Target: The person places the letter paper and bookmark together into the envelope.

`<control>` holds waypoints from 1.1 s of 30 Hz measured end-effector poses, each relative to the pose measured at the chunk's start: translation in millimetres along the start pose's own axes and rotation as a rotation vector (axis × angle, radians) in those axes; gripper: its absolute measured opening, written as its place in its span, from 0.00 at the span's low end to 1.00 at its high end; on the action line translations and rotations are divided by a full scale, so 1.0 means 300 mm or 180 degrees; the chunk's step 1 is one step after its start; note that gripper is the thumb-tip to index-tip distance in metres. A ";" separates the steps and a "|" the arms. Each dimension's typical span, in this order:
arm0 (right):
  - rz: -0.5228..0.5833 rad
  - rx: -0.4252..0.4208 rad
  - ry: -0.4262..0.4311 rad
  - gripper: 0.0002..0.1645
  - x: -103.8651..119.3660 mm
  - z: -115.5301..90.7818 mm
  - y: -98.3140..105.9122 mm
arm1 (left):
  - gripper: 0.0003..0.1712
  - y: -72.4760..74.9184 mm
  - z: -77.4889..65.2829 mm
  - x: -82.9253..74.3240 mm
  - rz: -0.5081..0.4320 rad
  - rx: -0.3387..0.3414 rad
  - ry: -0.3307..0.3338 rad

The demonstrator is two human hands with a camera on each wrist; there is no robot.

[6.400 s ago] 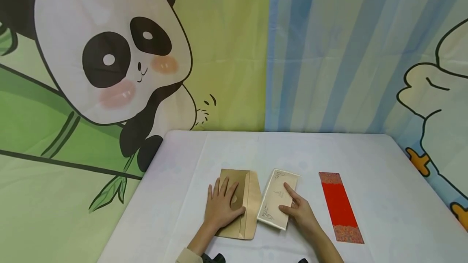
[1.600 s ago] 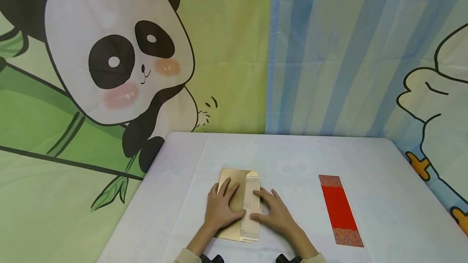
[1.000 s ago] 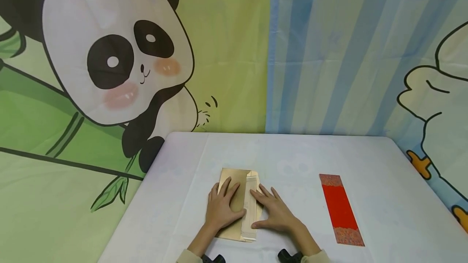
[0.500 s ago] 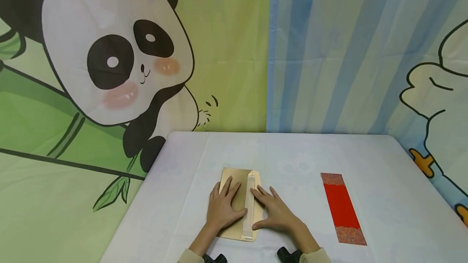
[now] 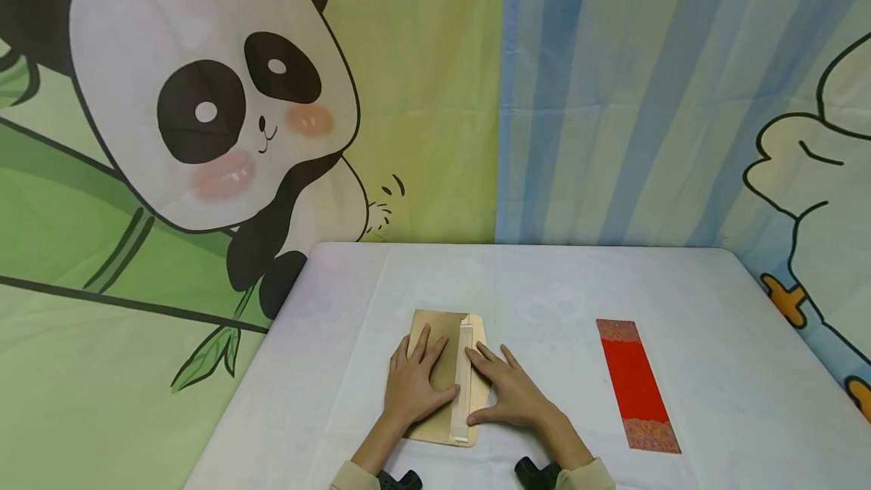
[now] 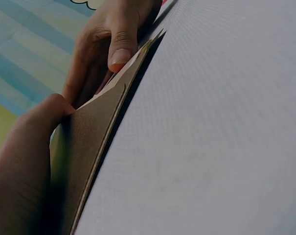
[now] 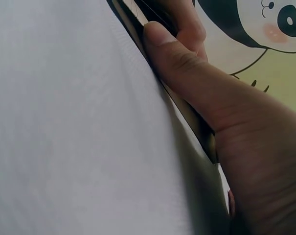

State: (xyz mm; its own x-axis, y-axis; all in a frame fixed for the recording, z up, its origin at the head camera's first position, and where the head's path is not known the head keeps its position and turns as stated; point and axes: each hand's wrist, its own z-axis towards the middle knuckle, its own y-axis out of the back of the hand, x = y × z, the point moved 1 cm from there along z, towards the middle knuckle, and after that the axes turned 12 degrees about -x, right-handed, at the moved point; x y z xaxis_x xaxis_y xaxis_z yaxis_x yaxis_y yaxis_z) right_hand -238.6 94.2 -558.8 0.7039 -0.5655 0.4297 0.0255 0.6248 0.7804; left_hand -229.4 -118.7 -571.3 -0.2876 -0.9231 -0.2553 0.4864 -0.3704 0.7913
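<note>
A gold-brown envelope (image 5: 435, 324) lies flat on the table, its opening and flap (image 5: 481, 392) toward the right. A cream card (image 5: 465, 369) sits mostly inside it; just a narrow upright strip shows at the opening. My left hand (image 5: 415, 388) rests on the envelope with its fingers spread, thumb near the opening. At the card's right edge, my right hand (image 5: 513, 395) touches with its fingertips and thumb, fingers fairly straight. In the left wrist view the envelope (image 6: 91, 147) bulges slightly at its near edge. The right wrist view shows the right thumb (image 7: 187, 68) against the card's edge.
A red paper strip (image 5: 636, 380) with patterned ends lies to the right on the white table (image 5: 544, 286). Black wrist straps (image 5: 401, 481) show at the bottom. A panda-printed cloth (image 5: 204, 195) hangs behind.
First the right hand held the card beside the envelope. The card has since slid left into the opening, its visible strip narrowing. The right hand followed it; the left hand stayed on the envelope.
</note>
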 end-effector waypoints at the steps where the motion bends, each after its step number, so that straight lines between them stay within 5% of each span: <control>1: -0.0010 -0.0005 0.0008 0.68 0.001 0.001 0.000 | 0.49 0.001 0.000 0.000 0.0008 0.0000 -0.0004; 33: -0.0358 0.0009 0.0000 0.68 0.019 0.015 -0.024 | 0.49 -0.002 0.003 0.005 0.0041 0.0091 -0.0030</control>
State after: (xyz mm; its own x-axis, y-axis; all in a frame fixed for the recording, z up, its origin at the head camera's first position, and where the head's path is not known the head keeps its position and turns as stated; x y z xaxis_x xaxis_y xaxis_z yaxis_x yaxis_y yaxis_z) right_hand -238.1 84.1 -559.8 0.6968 -0.6319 0.3395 0.1023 0.5560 0.8249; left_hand -230.9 -119.6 -571.7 -0.2892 -0.9267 -0.2398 0.4665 -0.3552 0.8100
